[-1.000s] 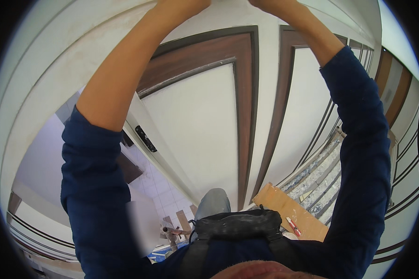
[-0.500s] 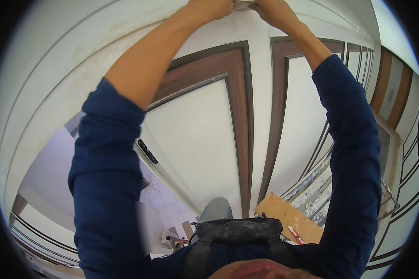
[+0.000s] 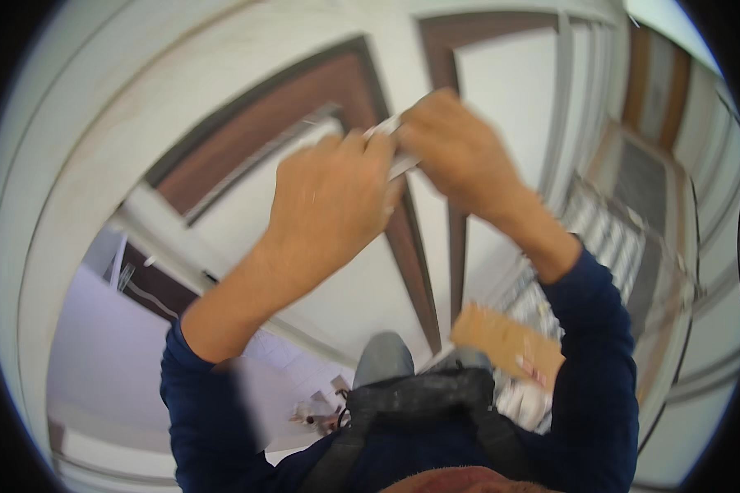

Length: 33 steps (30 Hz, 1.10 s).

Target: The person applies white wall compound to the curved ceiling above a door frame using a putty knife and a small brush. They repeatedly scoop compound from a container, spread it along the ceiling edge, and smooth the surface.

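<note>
Both my hands are raised in front of the door panels, close together and smeared by motion. My left hand (image 3: 330, 197) is closed, its fingertips pressed on a pale, thin strip-like thing (image 3: 402, 167). From the other side, my right hand (image 3: 459, 152) grips the same thing with curled fingers. Most of it is hidden between the fingers, and the blur hides its kind. Behind my hands stand white door panels (image 3: 337, 271) framed with brown and black trim (image 3: 263, 103).
Below on the right, a tan board (image 3: 506, 338) carries a red-and-white tool (image 3: 534, 370), beside a paint-splattered slatted platform (image 3: 604, 234). A black waist bag (image 3: 419, 403) is strapped to me. At lower left, small items (image 3: 321, 411) lie near the tiled floor (image 3: 284, 357).
My hands have come down from the pale surface at the top of the view, bringing the pale thing with them. My elbows are more bent, and the view has shifted.
</note>
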Motion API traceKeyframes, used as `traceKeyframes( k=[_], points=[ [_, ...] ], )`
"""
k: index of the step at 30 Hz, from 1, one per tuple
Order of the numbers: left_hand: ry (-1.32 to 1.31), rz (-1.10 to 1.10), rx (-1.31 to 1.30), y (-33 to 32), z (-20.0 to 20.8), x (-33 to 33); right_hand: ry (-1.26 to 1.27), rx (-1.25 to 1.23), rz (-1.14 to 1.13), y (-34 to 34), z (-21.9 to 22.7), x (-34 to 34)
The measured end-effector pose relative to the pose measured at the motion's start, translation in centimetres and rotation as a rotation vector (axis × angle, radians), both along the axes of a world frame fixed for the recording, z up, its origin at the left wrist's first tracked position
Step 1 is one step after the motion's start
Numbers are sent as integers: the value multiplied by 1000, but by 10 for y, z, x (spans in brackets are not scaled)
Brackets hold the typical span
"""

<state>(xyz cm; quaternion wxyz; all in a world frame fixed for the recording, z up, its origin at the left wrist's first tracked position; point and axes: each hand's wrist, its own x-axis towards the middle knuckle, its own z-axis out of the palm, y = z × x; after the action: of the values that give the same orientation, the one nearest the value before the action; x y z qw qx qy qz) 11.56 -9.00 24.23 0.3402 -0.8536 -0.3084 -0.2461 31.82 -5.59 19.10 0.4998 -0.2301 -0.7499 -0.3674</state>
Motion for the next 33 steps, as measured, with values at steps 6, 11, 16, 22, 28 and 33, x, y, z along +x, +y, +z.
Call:
traceKeyframes(
  k=[6,11,16,22,28,33],
  points=[
    [-121,-82,-424,48,-162,-37,628,-853,-209,-99,-286,29],
    [-375,-53,-490,109,-199,-77,1145,-1198,-925,-261,-585,149],
    [-249,-83,-390,132,-188,-121,1130,-1350,-1089,-292,-628,190],
    [9,-62,-102,159,-209,-189,536,-1485,-937,-230,-674,189],
    [-103,-190,-220,93,-180,-116,525,-1591,-979,-240,-670,210],
    [-135,-227,-161,97,-171,-103,776,-1183,-680,-103,-470,251]
  ],
)
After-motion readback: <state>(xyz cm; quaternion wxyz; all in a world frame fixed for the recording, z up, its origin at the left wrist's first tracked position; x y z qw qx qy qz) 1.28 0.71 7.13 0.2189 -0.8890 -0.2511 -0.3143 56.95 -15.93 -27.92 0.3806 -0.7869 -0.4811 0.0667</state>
